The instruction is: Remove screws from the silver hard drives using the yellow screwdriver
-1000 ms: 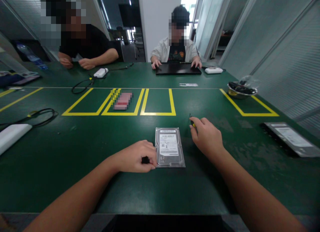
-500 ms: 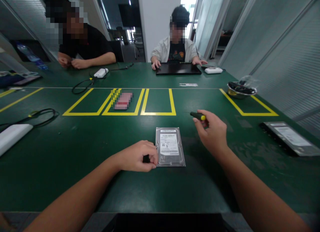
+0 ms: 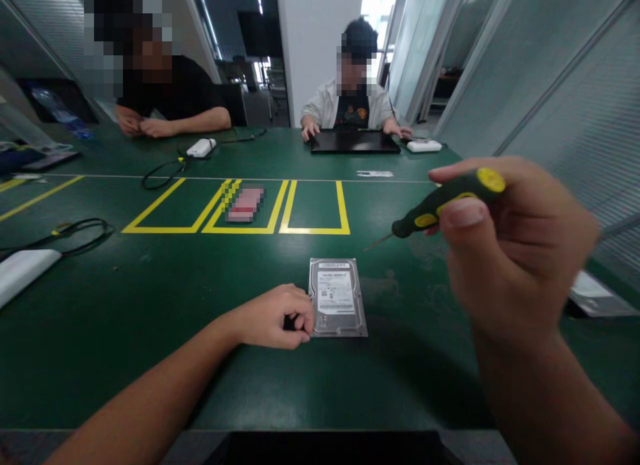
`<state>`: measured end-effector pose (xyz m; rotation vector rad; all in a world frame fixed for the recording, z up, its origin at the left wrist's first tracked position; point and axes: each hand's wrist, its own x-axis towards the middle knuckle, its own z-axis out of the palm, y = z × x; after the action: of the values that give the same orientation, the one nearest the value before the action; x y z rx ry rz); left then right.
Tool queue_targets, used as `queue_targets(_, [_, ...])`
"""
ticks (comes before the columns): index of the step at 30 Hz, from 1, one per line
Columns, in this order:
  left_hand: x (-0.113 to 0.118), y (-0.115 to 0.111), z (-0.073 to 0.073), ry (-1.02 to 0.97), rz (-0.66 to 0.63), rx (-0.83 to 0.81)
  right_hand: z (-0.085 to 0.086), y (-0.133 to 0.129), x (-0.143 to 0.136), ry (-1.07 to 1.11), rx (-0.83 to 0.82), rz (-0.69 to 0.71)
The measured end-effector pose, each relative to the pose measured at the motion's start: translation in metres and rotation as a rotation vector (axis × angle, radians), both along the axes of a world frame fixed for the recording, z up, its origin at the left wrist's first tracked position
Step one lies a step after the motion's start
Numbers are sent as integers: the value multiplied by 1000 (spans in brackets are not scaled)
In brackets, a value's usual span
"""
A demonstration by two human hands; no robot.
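A silver hard drive (image 3: pixel 339 298) with a white label lies flat on the green table in front of me. My left hand (image 3: pixel 280 316) rests at its left edge, fingers curled and closed against the lower left side; the fingertips are partly hidden. In my right hand (image 3: pixel 520 251), raised close to the camera, is a small screwdriver (image 3: pixel 430 207) with a dark green and yellow handle. Thumb and fingers close round the handle. Its thin shaft points down and left, and the tip is in the air above the drive's upper right, apart from it.
Yellow tape frames (image 3: pixel 315 231) mark the table beyond the drive, one holding a pink object (image 3: pixel 245 205). A second drive (image 3: pixel 597 295) lies at right, partly behind my hand. White boxes and black cables (image 3: pixel 90 231) lie at left. Two people sit opposite, one touching a black panel (image 3: pixel 355 141).
My right hand has risen toward the camera and right with the screwdriver, now covering the bowl at the back right. My left hand and the hard drive stay in place.
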<state>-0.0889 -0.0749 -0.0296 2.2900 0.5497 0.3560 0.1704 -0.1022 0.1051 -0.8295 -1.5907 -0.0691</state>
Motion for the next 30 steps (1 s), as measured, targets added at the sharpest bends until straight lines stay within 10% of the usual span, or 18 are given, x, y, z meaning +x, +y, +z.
queue_targets(10, [-1,3,-1,-8,-14,-9,35,-34,-15,-51,-261,239])
queue_targets(30, [0,4,9,84,-8,-25,6,-13,-25,-248,-406,466])
